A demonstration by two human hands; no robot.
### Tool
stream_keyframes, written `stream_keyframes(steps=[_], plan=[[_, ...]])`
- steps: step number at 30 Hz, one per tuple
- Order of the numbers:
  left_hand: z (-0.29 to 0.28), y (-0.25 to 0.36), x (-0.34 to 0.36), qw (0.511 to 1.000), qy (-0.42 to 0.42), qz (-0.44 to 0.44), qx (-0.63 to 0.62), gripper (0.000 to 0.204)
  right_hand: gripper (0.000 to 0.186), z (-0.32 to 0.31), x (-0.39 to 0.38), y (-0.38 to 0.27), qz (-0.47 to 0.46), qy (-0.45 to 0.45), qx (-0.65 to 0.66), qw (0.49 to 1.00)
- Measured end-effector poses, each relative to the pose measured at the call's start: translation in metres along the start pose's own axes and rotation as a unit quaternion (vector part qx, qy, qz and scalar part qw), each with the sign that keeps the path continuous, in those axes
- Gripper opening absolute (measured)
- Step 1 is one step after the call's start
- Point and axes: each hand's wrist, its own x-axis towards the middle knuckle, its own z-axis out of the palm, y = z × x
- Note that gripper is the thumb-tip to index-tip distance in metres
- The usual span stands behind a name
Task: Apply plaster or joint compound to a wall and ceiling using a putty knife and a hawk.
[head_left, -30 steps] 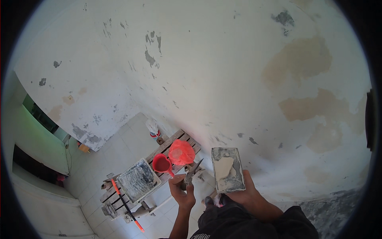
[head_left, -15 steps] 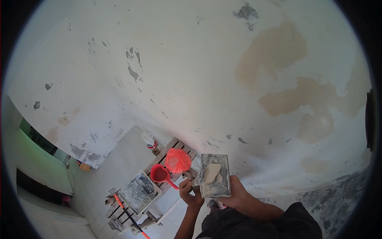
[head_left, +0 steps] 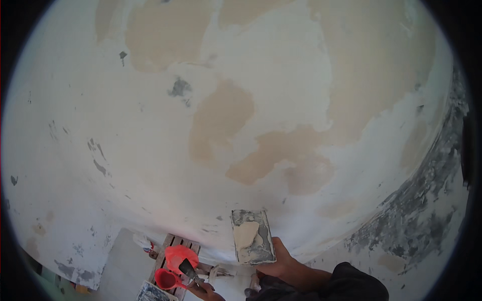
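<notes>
My right hand [head_left: 282, 260] grips the lower right edge of a rectangular, grey-crusted plasterer's hawk [head_left: 262, 252]; the fingers under it are hidden. On the hawk's face lies a dollop of beige putty [head_left: 246, 234]. Down and to the left, my left hand [head_left: 205, 292] is closed round the handle of a putty knife [head_left: 188, 268], whose dark blade points up and left. The knife is apart from the hawk. Behind its blade are a red plastic bag [head_left: 176, 255] and a red dipper [head_left: 163, 279].
A pale wall [head_left: 281, 80] with beige patches and grey chipped spots fills most of the view. At lower left stands a slatted wooden bench [head_left: 171, 242], with a plaster-smeared tray [head_left: 150, 292] in front. Rough dark grey wall [head_left: 427, 200] shows at right.
The view has swung right and up along the wall. My left hand has moved away from the hawk's left edge, down and left, with the putty knife. My right hand still holds the hawk.
</notes>
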Motion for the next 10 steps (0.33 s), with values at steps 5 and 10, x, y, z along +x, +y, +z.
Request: stream_keyframes(steps=[5, 10], plan=[[0.046, 0.009, -0.017, 0.991, -0.123, 0.008, -0.049, 0.011, 0.051, -0.098, -0.004, 0.011, -0.130, -0.019, 0.202, 0.971], [0.080, -0.002, -0.013, 0.973, -0.228, -0.005, -0.031, 0.019, 0.057, -0.129, -0.054, -0.017, -0.303, -0.072, 0.364, 0.878]])
